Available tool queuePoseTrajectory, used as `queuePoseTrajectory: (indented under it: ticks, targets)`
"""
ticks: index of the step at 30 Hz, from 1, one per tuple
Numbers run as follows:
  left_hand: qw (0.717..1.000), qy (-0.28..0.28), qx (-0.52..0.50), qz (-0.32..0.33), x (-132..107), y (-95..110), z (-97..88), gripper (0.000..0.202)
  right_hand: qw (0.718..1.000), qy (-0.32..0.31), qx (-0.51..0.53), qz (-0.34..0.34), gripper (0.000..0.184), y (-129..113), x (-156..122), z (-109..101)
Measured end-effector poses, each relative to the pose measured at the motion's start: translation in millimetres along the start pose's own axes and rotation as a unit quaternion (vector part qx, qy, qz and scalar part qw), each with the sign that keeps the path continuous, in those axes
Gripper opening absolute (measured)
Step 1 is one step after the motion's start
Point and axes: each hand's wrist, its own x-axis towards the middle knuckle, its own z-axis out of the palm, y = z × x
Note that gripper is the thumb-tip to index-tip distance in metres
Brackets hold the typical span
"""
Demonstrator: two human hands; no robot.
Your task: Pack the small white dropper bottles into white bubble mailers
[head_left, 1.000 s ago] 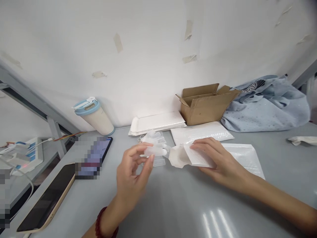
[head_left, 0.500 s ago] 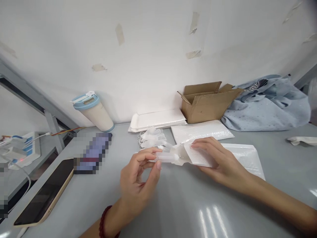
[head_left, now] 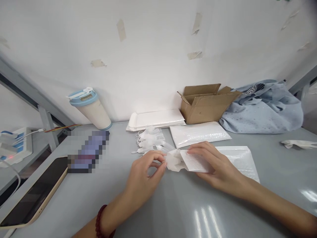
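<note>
My right hand (head_left: 213, 162) grips a white bubble mailer (head_left: 196, 161), thumb below and fingers on top, its open mouth facing left. At that mouth, the fingertips of my left hand (head_left: 151, 168) are pinched together on the end of a translucent plastic tube (head_left: 174, 159), which sits mostly within the opening against the paper flap. The fingers partly hide the tube's end. Just behind the left hand lies a heap of similar translucent plastic pieces (head_left: 150, 138) with thin white loops.
Behind lie a stack of white mailers (head_left: 157, 119), a filled-looking mailer (head_left: 200, 134) and an open cardboard box (head_left: 205, 105). Another mailer (head_left: 241, 162) lies under my right forearm. A blue cloth bag (head_left: 264, 112) is at right; a tumbler (head_left: 92, 110) and phone (head_left: 34, 191) are at left.
The translucent tube has moved right, into the mailer's mouth, with my left hand following it. My left fingers have closed nearer together. My right hand keeps its grip on the mailer.
</note>
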Motion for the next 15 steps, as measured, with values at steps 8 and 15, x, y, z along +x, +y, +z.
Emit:
queuePoseTrajectory:
  ticks: [8, 15]
  targets:
    - [0.991, -0.002, -0.128, -0.027, 2.6, 4.9, -5.8, 0.005, 1.0, -0.025, -0.007, 0.017, 0.043, -2.0, 0.2, -4.8]
    - [0.995, -0.089, -0.006, 0.033, 2.3, -2.3, 0.3, 0.012, 0.999, -0.051, 0.007, 0.004, 0.038, -5.5, 3.1, 1.5]
